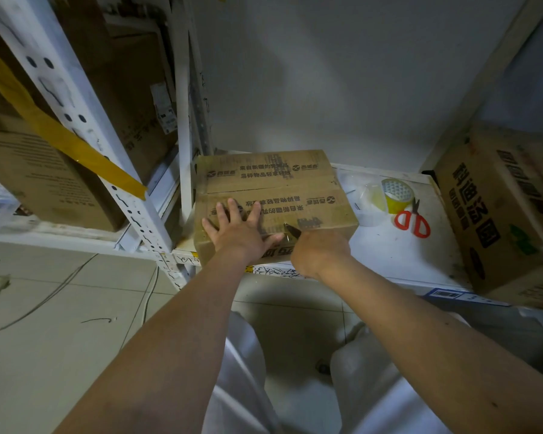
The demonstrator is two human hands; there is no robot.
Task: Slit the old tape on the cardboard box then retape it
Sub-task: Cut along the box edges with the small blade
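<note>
A brown cardboard box (pixel 270 180) with printed characters sits at the left end of a white shelf (pixel 398 255). Its top flaps meet in a taped seam across the middle. My left hand (pixel 240 230) lies flat on the near half of the lid, fingers spread. My right hand (pixel 318 252) grips a small blade (pixel 292 230) whose dark tip touches the box top near the front edge. A yellow tape roll (pixel 397 195) stands to the right of the box. Red-handled scissors (pixel 411 222) lie beside the roll.
A large printed carton (pixel 502 208) stands at the shelf's right end. White perforated rack posts (pixel 119 183) with a strip of yellow tape rise on the left, with more cartons behind. A tiled floor with cables lies below, with white bags at my feet.
</note>
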